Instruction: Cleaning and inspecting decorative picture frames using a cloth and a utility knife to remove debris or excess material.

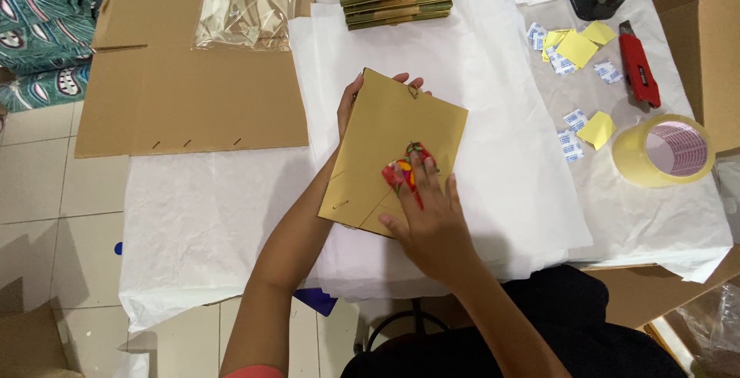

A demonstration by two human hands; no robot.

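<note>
The left hand grips the far left edge of a gold board, fingers curled over it. The right hand lies flat, fingers together, pressing a red patterned cloth onto the board's near right part.

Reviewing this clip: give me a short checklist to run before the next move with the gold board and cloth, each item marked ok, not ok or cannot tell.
1. Left hand steadies the gold board at its far edge: ok.
2. Right hand presses the red patterned cloth onto the board: ok.
3. Board rests over the white tissue paper, not on bare cardboard: ok.
4. Board surface free of marks: cannot tell.
5. Red utility knife lies apart from both hands: ok.
6. Tape roll lies flat, apart from the board: ok.
</note>
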